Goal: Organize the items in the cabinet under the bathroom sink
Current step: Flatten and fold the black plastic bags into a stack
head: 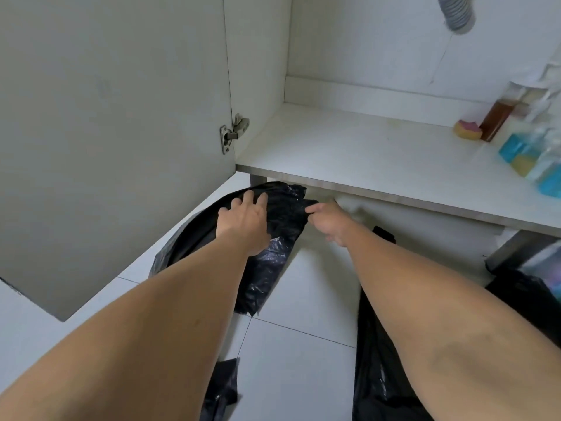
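Note:
A black plastic bag (274,238) lies on the white tiled floor just in front of the open cabinet. My left hand (244,220) rests flat on top of it with fingers spread. My right hand (329,220) pinches the bag's right edge between thumb and fingers. The cabinet floor (364,153) is a pale shelf, with bottles (498,120) and a pink and yellow sponge (467,129) grouped at its right side.
The cabinet door (106,117) stands open on the left, with its hinge (233,132). A ribbed drain hose (455,13) hangs at the top right. More black bags lie under my right forearm (379,375), at the bottom (221,387) and far right (522,287).

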